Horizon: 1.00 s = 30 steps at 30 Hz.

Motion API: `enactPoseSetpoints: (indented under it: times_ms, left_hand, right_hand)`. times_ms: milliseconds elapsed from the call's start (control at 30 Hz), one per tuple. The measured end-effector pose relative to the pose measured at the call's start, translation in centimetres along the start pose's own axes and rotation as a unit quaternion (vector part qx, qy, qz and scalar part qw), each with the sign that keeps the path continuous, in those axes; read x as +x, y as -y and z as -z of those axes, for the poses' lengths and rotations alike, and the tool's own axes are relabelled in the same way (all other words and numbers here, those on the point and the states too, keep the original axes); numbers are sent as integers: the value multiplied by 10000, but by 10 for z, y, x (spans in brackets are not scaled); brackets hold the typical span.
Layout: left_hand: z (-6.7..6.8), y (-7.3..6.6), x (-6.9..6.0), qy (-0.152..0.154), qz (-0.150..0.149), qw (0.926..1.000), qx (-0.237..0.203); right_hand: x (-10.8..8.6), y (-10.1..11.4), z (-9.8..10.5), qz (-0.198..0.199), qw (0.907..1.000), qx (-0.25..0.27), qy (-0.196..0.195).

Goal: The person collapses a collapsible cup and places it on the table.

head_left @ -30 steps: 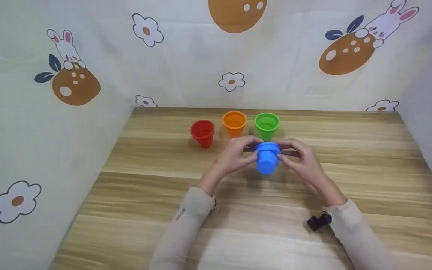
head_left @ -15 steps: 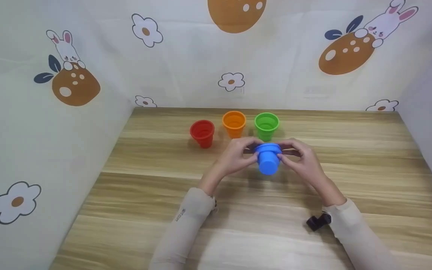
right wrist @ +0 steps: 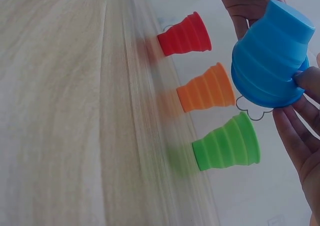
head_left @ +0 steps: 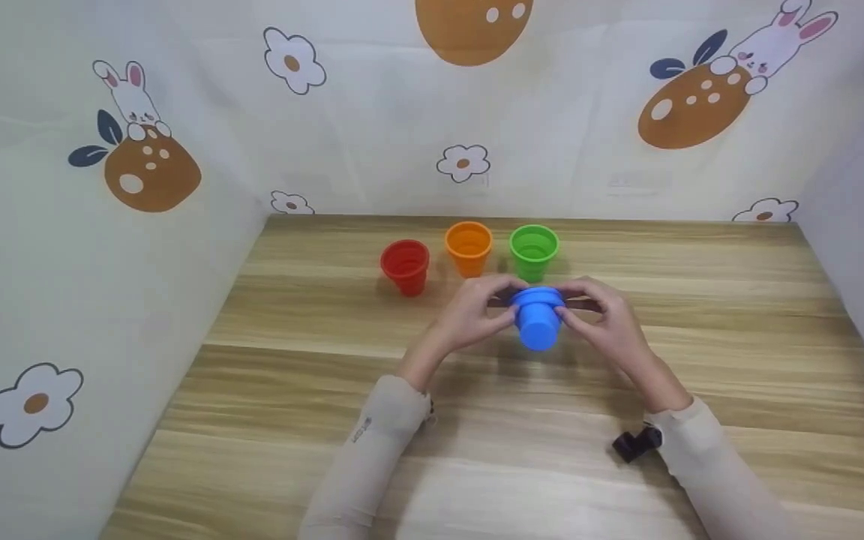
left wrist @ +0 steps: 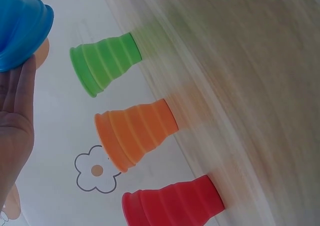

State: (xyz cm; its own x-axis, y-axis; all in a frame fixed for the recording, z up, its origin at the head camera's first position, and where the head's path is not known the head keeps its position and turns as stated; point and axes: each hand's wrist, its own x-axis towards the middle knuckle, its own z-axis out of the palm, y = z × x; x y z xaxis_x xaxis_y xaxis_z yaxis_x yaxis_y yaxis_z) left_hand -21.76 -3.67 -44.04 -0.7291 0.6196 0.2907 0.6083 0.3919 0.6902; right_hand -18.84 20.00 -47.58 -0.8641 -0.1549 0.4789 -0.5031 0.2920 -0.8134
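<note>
Both hands [head_left: 471, 313] pinch the tilted blue cup [head_left: 538, 322] from opposite sides.

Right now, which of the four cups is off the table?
The blue cup, held in the air; the red cup, orange cup and green cup stand on the table.

In the head view, one blue cup [head_left: 539, 326], one red cup [head_left: 407, 264], one orange cup [head_left: 469, 255] and one green cup [head_left: 534, 255] make four. One left hand [head_left: 466, 315], one right hand [head_left: 616, 326], five printed flowers [head_left: 291, 63], two rabbits [head_left: 133, 101] appear.
</note>
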Motion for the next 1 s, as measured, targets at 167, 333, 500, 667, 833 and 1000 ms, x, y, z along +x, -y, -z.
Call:
enactPoseSetpoints:
  times_ms: [167, 333, 500, 667, 833, 1000]
  left_hand:
    - [-1, 1, 1, 9, -82, 10000, -45]
    - [-2, -1, 3, 19, -52, 10000, -55]
    - [-2, -4, 5, 126, 113, 9995, -252]
    - [-2, -5, 6, 213, 249, 9988, -361]
    - [-1, -6, 6, 235, 284, 9985, -410]
    - [-1, -7, 6, 173, 258, 9989, -351]
  right_hand:
    - [-1, 0, 0, 126, 9999, -69, 15]
    - [-1, 0, -1, 235, 9997, -95, 44]
    - [-1, 0, -2, 216, 9997, -110, 53]
    - [-1, 1, -1, 175, 9997, -145, 84]
    - [-1, 2, 0, 167, 9995, -232, 115]
    - [-1, 2, 1, 185, 9995, -209, 148]
